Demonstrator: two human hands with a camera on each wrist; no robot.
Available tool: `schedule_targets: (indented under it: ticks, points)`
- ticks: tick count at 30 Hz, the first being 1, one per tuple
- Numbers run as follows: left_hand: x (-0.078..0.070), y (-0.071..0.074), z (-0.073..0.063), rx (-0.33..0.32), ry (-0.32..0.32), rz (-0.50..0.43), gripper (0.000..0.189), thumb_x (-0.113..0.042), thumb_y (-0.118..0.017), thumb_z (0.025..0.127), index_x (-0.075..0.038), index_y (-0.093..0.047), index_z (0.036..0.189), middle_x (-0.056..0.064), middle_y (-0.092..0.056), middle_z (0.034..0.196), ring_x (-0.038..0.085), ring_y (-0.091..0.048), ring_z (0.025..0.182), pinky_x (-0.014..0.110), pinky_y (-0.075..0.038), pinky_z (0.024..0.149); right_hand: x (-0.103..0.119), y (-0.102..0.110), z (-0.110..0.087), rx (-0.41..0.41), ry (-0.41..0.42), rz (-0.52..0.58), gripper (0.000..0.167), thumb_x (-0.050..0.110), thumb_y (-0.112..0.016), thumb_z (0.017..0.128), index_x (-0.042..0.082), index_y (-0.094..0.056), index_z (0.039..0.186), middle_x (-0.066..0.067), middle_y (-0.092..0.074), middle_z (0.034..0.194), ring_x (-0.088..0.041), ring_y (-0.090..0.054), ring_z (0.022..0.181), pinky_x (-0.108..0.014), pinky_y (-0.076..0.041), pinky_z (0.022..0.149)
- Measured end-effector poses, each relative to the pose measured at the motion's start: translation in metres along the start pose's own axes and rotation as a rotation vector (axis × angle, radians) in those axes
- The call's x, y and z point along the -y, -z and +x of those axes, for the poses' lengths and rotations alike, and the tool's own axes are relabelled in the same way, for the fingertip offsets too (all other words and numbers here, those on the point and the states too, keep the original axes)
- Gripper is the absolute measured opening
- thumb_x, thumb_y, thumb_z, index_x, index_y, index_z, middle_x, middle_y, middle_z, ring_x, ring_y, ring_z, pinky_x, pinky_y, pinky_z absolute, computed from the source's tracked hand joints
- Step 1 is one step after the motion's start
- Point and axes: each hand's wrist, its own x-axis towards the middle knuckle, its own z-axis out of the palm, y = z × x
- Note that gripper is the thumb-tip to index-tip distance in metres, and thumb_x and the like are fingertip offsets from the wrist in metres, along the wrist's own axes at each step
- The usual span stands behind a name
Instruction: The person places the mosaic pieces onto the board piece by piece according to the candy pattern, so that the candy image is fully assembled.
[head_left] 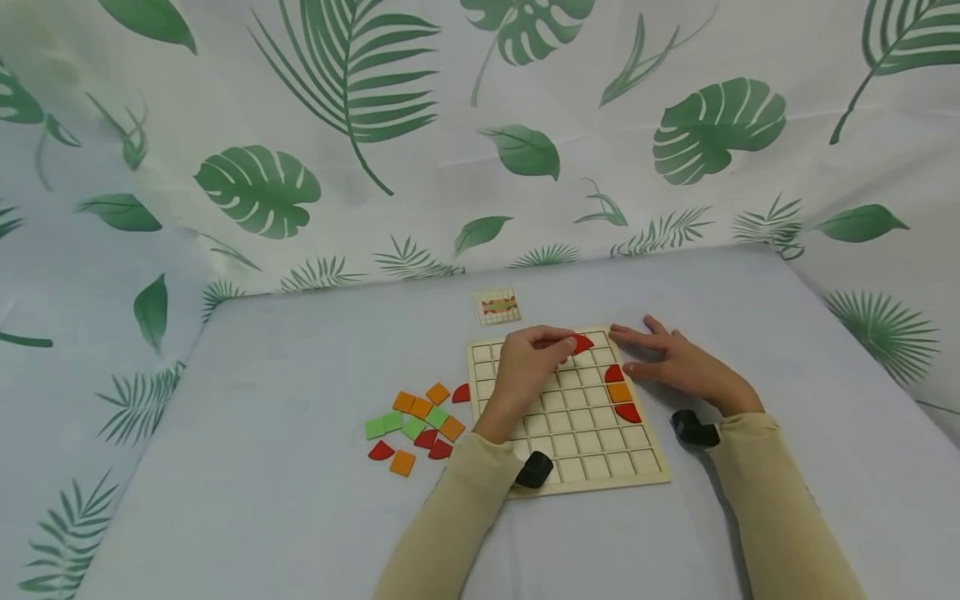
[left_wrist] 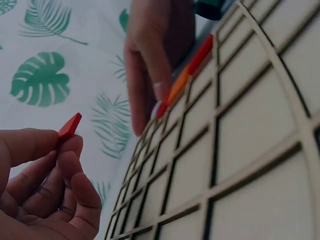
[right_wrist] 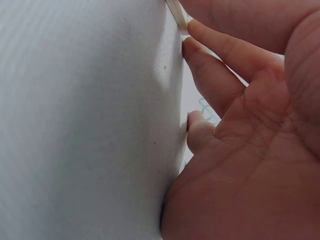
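Note:
My left hand (head_left: 527, 367) pinches a red quarter-circle tile (head_left: 582, 343) above the upper part of the wooden grid board (head_left: 592, 471). In the left wrist view that red tile (left_wrist: 70, 127) sticks out between thumb and forefinger, apart from the board. My right hand (head_left: 682, 364) lies along the board's right edge with its fingers spread, touching the rim. Along the right column of the grid, an orange square tile (head_left: 618, 392) sits between a red tile (head_left: 613, 373) and another red tile (head_left: 627, 412). The right wrist view shows the right palm (right_wrist: 250, 165) low against the white cloth.
Left of the board lies a loose group of orange squares (head_left: 402, 462), green squares (head_left: 375, 428) and red quarter-circles (head_left: 381, 451). A small pattern card (head_left: 497, 307) lies beyond the board's far edge. A leaf-printed cloth (head_left: 420, 125) hangs behind the table.

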Motion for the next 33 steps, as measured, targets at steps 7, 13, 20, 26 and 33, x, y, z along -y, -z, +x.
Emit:
schedule_targets:
  ticks: [7, 13, 20, 26, 33]
  points:
    - [0.009, -0.009, 0.000, 0.032, 0.028, 0.189, 0.005, -0.015, -0.077, 0.100, -0.013, -0.081, 0.102, -0.007, -0.074, 0.085, 0.013, -0.066, 0.078, 0.028, -0.050, 0.072, 0.000, 0.000, -0.001, -0.008, 0.051, -0.001, 0.067, 0.027, -0.074, 0.102, 0.006, -0.049, 0.160, -0.018, -0.033, 0.170, -0.050, 0.005, 0.160, -0.074, 0.009, 0.119]
    - [0.013, -0.012, 0.001, 0.064, -0.026, 0.314, 0.004, -0.009, -0.076, 0.099, -0.011, -0.080, 0.099, -0.008, -0.072, 0.081, 0.008, -0.063, 0.073, 0.027, -0.051, 0.072, 0.000, 0.000, -0.001, -0.011, 0.061, 0.000, 0.066, 0.026, -0.074, 0.102, 0.004, -0.050, 0.159, -0.019, -0.033, 0.170, -0.051, 0.005, 0.160, -0.073, 0.010, 0.120]
    - [0.013, -0.015, 0.002, 0.083, -0.073, 0.463, 0.006, -0.005, -0.074, 0.098, -0.007, -0.080, 0.099, -0.006, -0.070, 0.081, 0.006, -0.061, 0.073, 0.024, -0.052, 0.071, 0.000, -0.001, 0.000, -0.006, 0.053, 0.000, 0.066, 0.026, -0.074, 0.102, 0.005, -0.049, 0.159, -0.019, -0.033, 0.170, -0.050, 0.006, 0.160, -0.071, 0.013, 0.120]
    - [0.015, -0.020, 0.002, 0.079, -0.095, 0.544, 0.005, -0.005, -0.074, 0.098, -0.006, -0.079, 0.098, -0.003, -0.071, 0.084, 0.006, -0.062, 0.074, 0.022, -0.051, 0.070, 0.001, -0.001, 0.000, -0.008, 0.042, 0.012, 0.065, 0.025, -0.073, 0.102, 0.005, -0.050, 0.159, -0.017, -0.033, 0.170, -0.048, 0.007, 0.161, -0.071, 0.012, 0.120]
    - [0.018, -0.023, 0.002, 0.093, -0.146, 0.618, 0.011, -0.002, -0.073, 0.097, -0.002, -0.079, 0.105, 0.001, -0.073, 0.091, 0.008, -0.062, 0.080, 0.020, -0.050, 0.072, 0.001, -0.001, -0.001, -0.007, 0.030, 0.020, 0.066, 0.025, -0.073, 0.102, 0.006, -0.049, 0.160, -0.017, -0.033, 0.170, -0.047, 0.007, 0.161, -0.071, 0.012, 0.120]
